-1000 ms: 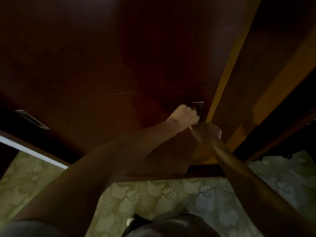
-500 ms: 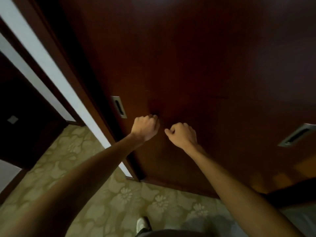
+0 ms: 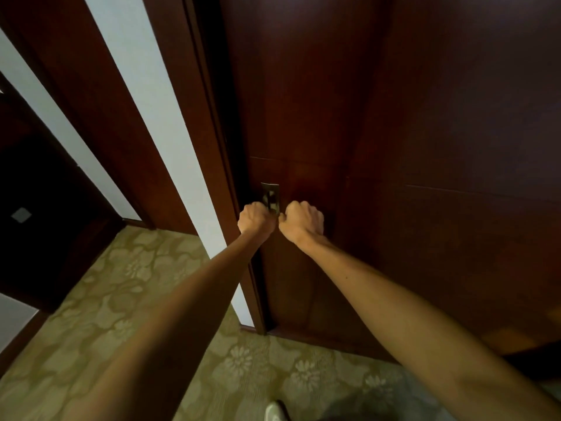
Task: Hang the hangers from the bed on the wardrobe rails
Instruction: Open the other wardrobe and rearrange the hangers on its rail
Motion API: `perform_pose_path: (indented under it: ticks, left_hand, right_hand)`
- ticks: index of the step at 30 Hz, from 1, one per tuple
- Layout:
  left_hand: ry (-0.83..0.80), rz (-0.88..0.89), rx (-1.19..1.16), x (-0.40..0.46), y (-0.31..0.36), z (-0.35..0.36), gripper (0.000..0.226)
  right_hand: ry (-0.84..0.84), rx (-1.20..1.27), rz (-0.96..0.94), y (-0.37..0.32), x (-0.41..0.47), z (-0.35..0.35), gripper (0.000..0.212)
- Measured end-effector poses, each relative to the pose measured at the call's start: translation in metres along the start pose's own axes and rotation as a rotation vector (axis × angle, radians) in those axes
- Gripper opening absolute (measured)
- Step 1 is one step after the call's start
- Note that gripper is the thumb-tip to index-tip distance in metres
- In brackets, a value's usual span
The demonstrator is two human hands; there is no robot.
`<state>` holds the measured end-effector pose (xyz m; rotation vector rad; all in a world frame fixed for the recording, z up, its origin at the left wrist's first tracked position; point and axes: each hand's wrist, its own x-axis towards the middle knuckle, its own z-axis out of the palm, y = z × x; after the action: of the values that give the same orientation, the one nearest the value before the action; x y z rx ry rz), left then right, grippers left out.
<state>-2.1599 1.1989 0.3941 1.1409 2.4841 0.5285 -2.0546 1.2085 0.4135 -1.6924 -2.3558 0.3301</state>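
No hangers, bed or rails are in view. The dark wooden wardrobe door (image 3: 379, 123) fills the upper right. A recessed metal handle (image 3: 270, 194) sits near its left edge. My left hand (image 3: 254, 218) is curled over the handle's lower left part, fingers hooked at it. Just to the right, my right hand (image 3: 303, 221) is a fist against the door, its thumb side touching the handle's lower right edge. The handle's bottom end is hidden between the two hands.
Left of the wardrobe door stand a dark wooden frame (image 3: 212, 117) and a strip of white wall (image 3: 158, 117). A dark doorway (image 3: 39, 208) opens at the far left. Patterned beige carpet (image 3: 151, 299) covers the floor, and a shoe tip (image 3: 274, 411) shows at the bottom.
The view has swung left along the wardrobe door. Both hands left the handle at its right edge, moved as fists across the door, and now meet at the handle near its left edge.
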Motion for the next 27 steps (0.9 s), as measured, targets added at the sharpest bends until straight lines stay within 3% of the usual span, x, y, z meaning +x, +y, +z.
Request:
perform_pose_path:
  ticks: [12, 19, 27]
  left_hand:
    - [0.075, 0.002, -0.255, 0.005, -0.001, 0.010, 0.037]
    - [0.001, -0.028, -0.235, 0.011, 0.003, 0.015, 0.039]
    - [-0.002, 0.123, -0.103, 0.002, 0.017, 0.027, 0.040]
  right_hand:
    - [0.146, -0.093, 0.257, 0.074, -0.016, -0.012, 0.043]
    - [0.130, -0.114, 0.294, 0.094, -0.019, -0.023, 0.048]
    - [0.165, -0.143, 0.284, 0.112, -0.025, -0.022, 0.051]
